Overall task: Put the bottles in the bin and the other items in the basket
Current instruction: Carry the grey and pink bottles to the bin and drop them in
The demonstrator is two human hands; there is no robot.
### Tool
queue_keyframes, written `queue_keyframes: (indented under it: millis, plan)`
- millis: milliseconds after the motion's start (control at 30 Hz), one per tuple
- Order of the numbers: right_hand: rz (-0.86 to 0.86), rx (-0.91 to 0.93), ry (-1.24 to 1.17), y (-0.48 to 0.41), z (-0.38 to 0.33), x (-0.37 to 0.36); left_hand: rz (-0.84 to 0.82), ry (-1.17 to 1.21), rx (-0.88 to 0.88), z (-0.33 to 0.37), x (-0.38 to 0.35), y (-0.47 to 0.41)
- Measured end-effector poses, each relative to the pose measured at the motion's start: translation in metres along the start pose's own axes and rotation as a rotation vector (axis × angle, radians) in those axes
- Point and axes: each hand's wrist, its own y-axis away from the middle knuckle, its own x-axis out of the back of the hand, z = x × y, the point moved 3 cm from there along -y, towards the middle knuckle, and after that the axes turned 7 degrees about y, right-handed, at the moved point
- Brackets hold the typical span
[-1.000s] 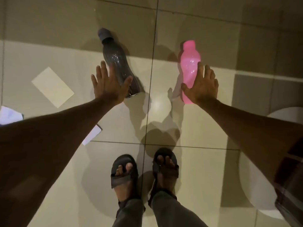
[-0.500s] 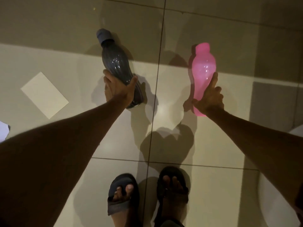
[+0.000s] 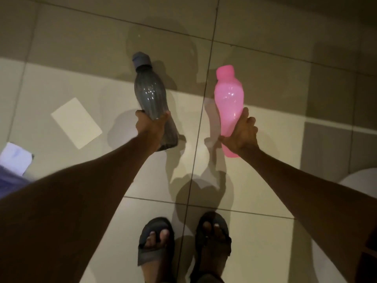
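My sandals (image 3: 156,240) at bottom edge, on tiled floor (image 3: 255,231). Left hand (image 3: 150,127) wrapped round lower half of grey bottle (image 3: 152,97); right hand (image 3: 240,132) gripping pink bottle (image 3: 228,99) near its base. Both caps point away from me. Can't tell if bottles clear the floor. White card (image 3: 76,122) lies left of grey bottle.

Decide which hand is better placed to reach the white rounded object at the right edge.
The right hand, holding the pink bottle, is nearer the white rounded object, probably a container. The left hand grips the grey bottle across the body.
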Motion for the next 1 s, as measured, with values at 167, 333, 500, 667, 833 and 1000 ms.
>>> queue_keyframes:
  millis: [167, 333, 500, 667, 833, 1000]
  plan:
    - [-0.009, 0.098, -0.087, 0.055, -0.058, 0.041, -0.025, 0.087, -0.074, 0.026, 0.057, 0.054]
    - [-0.026, 0.219, -0.155, 0.124, -0.122, 0.088, -0.003, 0.168, -0.111, 0.05, 0.124, 0.12]
    - [-0.071, 0.346, -0.224, 0.203, -0.179, 0.13, 0.07, 0.223, -0.158, 0.067, 0.202, 0.195]
    - [-0.122, 0.513, -0.195, 0.291, -0.224, 0.197, 0.186, 0.324, -0.183, 0.097, 0.277, 0.28]
    - [-0.143, 0.671, -0.188, 0.378, -0.261, 0.282, 0.293, 0.405, -0.279, 0.149, 0.339, 0.371]
    - [-0.143, 0.771, -0.222, 0.46, -0.3, 0.355, 0.373, 0.506, -0.358, 0.207, 0.407, 0.461]
